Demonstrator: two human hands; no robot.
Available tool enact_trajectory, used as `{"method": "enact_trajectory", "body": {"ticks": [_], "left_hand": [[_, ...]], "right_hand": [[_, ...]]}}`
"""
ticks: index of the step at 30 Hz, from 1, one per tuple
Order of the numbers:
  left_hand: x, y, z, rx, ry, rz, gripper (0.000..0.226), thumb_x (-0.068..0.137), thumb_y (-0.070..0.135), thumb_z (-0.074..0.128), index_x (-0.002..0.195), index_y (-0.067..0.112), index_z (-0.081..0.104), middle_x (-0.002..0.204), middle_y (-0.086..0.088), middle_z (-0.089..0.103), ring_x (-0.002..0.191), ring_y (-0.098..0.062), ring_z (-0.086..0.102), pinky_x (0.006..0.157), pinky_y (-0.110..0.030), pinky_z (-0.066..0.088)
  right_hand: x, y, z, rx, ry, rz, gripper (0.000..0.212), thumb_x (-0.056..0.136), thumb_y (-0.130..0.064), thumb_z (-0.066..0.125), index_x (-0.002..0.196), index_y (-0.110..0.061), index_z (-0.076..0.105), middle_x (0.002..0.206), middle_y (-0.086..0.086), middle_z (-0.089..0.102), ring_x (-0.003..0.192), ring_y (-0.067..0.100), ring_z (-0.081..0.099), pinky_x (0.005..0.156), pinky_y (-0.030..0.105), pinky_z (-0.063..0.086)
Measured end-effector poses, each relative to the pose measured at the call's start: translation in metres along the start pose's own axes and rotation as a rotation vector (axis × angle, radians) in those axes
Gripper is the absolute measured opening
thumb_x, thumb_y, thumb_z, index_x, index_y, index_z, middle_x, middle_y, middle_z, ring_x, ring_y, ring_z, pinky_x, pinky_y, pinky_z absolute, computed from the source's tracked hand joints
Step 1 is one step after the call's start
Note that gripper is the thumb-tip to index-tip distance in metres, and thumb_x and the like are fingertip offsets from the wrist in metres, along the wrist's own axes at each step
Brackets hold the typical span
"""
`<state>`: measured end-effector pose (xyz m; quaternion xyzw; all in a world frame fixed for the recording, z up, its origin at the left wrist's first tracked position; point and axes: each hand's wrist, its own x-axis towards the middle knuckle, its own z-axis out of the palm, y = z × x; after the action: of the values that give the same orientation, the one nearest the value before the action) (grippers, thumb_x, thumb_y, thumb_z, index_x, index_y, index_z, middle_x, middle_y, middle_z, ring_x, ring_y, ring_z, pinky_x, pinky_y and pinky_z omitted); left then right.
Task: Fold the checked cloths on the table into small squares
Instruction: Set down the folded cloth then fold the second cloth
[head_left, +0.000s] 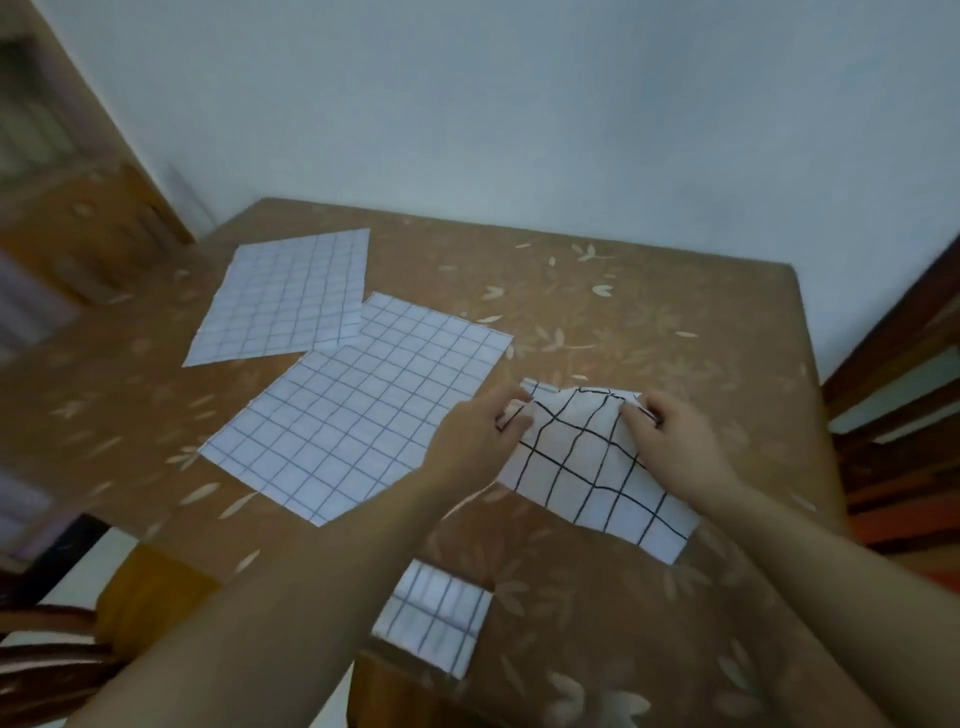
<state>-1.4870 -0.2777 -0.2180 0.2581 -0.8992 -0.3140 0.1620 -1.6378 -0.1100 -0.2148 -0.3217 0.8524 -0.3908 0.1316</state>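
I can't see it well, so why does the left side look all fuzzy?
In the head view, the left edge is smeared and stretched by the wide lens; the black-checked cloth in both hands, left hand and right hand, is sharp; light is soft, without glare.

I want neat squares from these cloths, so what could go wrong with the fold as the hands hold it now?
1. The black-checked cloth is rumpled between the left hand and right hand, so the crease may come out skewed.
2. The left forearm lies over the middle cloth; moving it could drag that cloth.
3. The folded square sits at the near table edge, under the arms, and might get knocked off.
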Motion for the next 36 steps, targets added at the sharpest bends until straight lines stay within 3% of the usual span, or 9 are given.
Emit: {"method": "enact_trajectory", "body": {"ticks": [9, 15, 19, 21, 23, 25, 28, 30, 36], "left_hand": [[-0.086, 0.064, -0.157, 0.372, -0.387, 0.403, 0.088, 0.065, 0.068, 0.075, 0.140, 0.040, 0.040, 0.130, 0.022, 0.056, 0.117, -0.006, 0.052, 0.089, -0.029, 0.044], [-0.147, 0.072, -0.215, 0.690, -0.498, 0.503, 0.089, 0.075, 0.060, 0.072, 0.148, 0.032, 0.029, 0.127, 0.005, 0.060, 0.103, -0.021, 0.059, 0.074, -0.031, 0.045], [-0.179, 0.069, -0.226, 0.377, -0.533, 0.418, 0.051, 0.092, 0.046, 0.058, 0.139, 0.029, 0.048, 0.133, 0.003, 0.059, 0.109, -0.017, 0.058, 0.091, -0.037, 0.048], [-0.190, 0.067, -0.230, 0.119, -0.503, 0.348, 0.018, 0.097, 0.036, 0.052, 0.103, 0.029, 0.068, 0.111, 0.001, 0.068, 0.086, -0.006, 0.059, 0.078, -0.030, 0.046], [-0.197, 0.064, -0.228, -0.045, -0.460, 0.273, 0.036, 0.099, 0.033, 0.050, 0.063, 0.028, 0.052, 0.066, -0.005, 0.051, 0.053, -0.012, 0.040, 0.060, -0.029, 0.034], [-0.203, 0.059, -0.225, -0.153, -0.435, 0.122, 0.047, 0.098, 0.036, 0.051, 0.053, 0.029, 0.043, 0.054, 0.004, 0.035, 0.047, -0.014, 0.032, 0.056, -0.029, 0.027], [-0.211, 0.063, -0.221, -0.389, -0.404, -0.133, 0.019, 0.098, 0.039, 0.050, 0.090, 0.027, 0.064, 0.088, 0.001, 0.052, 0.081, -0.020, 0.055, 0.073, -0.031, 0.034], [-0.217, 0.067, -0.214, -0.492, -0.361, -0.255, 0.044, 0.099, 0.041, 0.049, 0.136, 0.018, 0.053, 0.136, -0.004, 0.050, 0.129, -0.026, 0.047, 0.090, -0.033, 0.033], [-0.240, 0.084, -0.189, -0.799, -0.197, -0.395, 0.072, 0.072, 0.054, 0.073, 0.130, 0.013, 0.061, 0.144, -0.013, 0.050, 0.128, -0.033, 0.051, 0.111, -0.043, 0.036]], "right_hand": [[-0.068, -0.129, -0.072, -0.114, -0.108, 0.014, 0.039, 0.086, -0.036, 0.072, 0.064, -0.014, 0.049, 0.061, 0.006, 0.043, 0.059, 0.019, 0.041, 0.056, 0.029, 0.029], [-0.119, -0.204, -0.089, -0.423, -0.222, 0.002, 0.040, 0.078, -0.045, 0.075, 0.063, -0.014, 0.055, 0.058, -0.003, 0.049, 0.057, 0.015, 0.047, 0.059, 0.027, 0.038], [-0.146, -0.242, -0.081, -0.460, -0.137, -0.087, 0.031, 0.080, -0.040, 0.071, 0.074, -0.011, 0.062, 0.065, -0.005, 0.056, 0.063, 0.014, 0.052, 0.058, 0.025, 0.039], [-0.162, -0.259, -0.073, -0.435, -0.046, -0.140, 0.020, 0.088, -0.041, 0.066, 0.082, -0.023, 0.062, 0.079, -0.004, 0.063, 0.073, 0.015, 0.057, 0.058, 0.023, 0.038], [-0.177, -0.265, -0.068, -0.389, 0.018, -0.195, 0.025, 0.091, -0.044, 0.062, 0.104, -0.022, 0.064, 0.098, 0.000, 0.065, 0.088, 0.018, 0.060, 0.070, 0.026, 0.045], [-0.192, -0.262, -0.065, -0.340, 0.070, -0.258, 0.034, 0.092, -0.045, 0.060, 0.115, -0.020, 0.063, 0.108, 0.001, 0.062, 0.096, 0.017, 0.059, 0.084, 0.032, 0.048], [-0.222, -0.244, -0.065, -0.217, 0.191, -0.332, 0.035, 0.091, -0.047, 0.060, 0.113, -0.021, 0.064, 0.109, -0.003, 0.061, 0.102, 0.013, 0.057, 0.094, 0.037, 0.048], [-0.245, -0.225, -0.068, -0.156, 0.269, -0.353, 0.037, 0.090, -0.049, 0.060, 0.114, -0.022, 0.065, 0.111, -0.007, 0.060, 0.105, 0.009, 0.055, 0.099, 0.037, 0.045], [-0.313, -0.153, -0.060, -0.169, 0.280, -0.373, 0.025, 0.083, -0.047, 0.064, 0.091, -0.025, 0.072, 0.095, -0.013, 0.066, 0.094, 0.010, 0.063, 0.088, 0.046, 0.052]]}}
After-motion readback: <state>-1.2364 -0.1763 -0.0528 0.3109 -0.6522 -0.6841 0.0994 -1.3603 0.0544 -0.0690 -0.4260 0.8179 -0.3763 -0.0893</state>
